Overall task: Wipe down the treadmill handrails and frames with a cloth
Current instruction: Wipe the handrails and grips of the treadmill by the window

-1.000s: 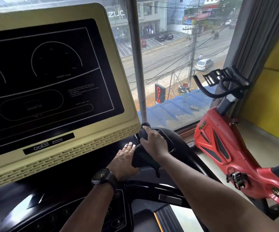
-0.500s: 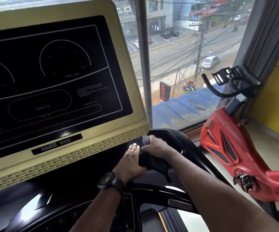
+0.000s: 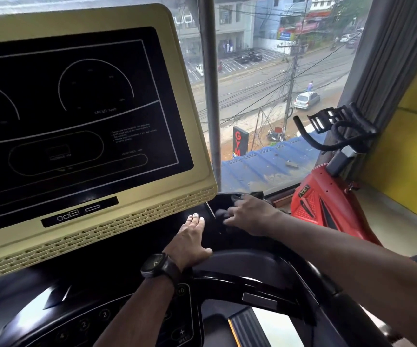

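Evidently soft and light, the dark cloth [image 3: 222, 216] is bunched, blurred, under the curled fingers of the right hand [image 3: 251, 214], against the treadmill's black frame [image 3: 221, 200] beside the cream console [image 3: 189, 146]. It is best held wadded in the palm. The left hand [image 3: 189, 237] lies flat nearby, fingers straight.

Cloth [image 3: 221, 216]: dark, bunched, blurred; gripped in your right hand [image 3: 250, 214] against the frame.
Frame [image 3: 223, 202]: glossy black shell at the treadmill's far right corner.
Handrail [image 3: 240, 279]: glossy black, curved, nearer you.
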`<state>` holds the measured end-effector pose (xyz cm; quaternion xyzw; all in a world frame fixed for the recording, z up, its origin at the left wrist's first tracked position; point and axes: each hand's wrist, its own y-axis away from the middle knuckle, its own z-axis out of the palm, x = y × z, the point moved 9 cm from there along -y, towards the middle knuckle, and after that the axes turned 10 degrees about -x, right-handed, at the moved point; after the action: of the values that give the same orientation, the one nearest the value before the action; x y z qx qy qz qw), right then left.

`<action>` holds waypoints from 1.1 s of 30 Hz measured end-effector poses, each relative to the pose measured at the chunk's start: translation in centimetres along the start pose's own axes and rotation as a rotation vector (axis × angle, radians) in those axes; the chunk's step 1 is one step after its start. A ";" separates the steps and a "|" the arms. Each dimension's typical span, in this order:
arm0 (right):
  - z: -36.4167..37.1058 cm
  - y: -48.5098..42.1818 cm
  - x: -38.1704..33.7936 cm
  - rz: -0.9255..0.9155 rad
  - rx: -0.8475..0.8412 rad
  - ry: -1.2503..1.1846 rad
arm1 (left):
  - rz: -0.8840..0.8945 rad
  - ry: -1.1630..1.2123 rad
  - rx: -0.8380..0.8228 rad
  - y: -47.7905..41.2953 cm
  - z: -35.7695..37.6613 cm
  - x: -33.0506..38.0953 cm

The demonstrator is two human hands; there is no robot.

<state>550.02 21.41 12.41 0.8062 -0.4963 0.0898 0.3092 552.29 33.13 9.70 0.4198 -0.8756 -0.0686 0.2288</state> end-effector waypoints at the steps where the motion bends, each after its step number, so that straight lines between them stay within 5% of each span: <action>1: 0.2 -0.1 0.3 -0.010 0.043 0.106 | 0.003 -0.006 0.003 -0.1 0.0 0.0; 8: 2.1 -4.1 0.4 -0.114 0.150 0.354 | 0.015 -0.050 0.008 -0.4 0.4 -0.3; 12: 3.9 -6.3 0.3 -0.157 -0.008 0.410 | 0.019 -0.066 0.005 -0.6 0.6 -0.5; 22: 3.2 -5.5 0.7 0.045 -0.112 0.311 | 0.029 -0.097 -0.002 -0.5 0.8 -0.6; 29: 1.9 -3.2 2.3 0.324 -0.185 0.045 | 0.018 -0.091 -0.002 -0.5 0.7 -0.6; 33: 1.0 -1.5 4.0 0.468 -0.163 -0.390 | 0.007 -0.113 -0.008 -0.4 0.7 -0.5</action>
<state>553.12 18.31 12.84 0.6447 -0.7239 -0.0379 0.2428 552.50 33.23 8.78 0.4113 -0.8883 -0.0949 0.1810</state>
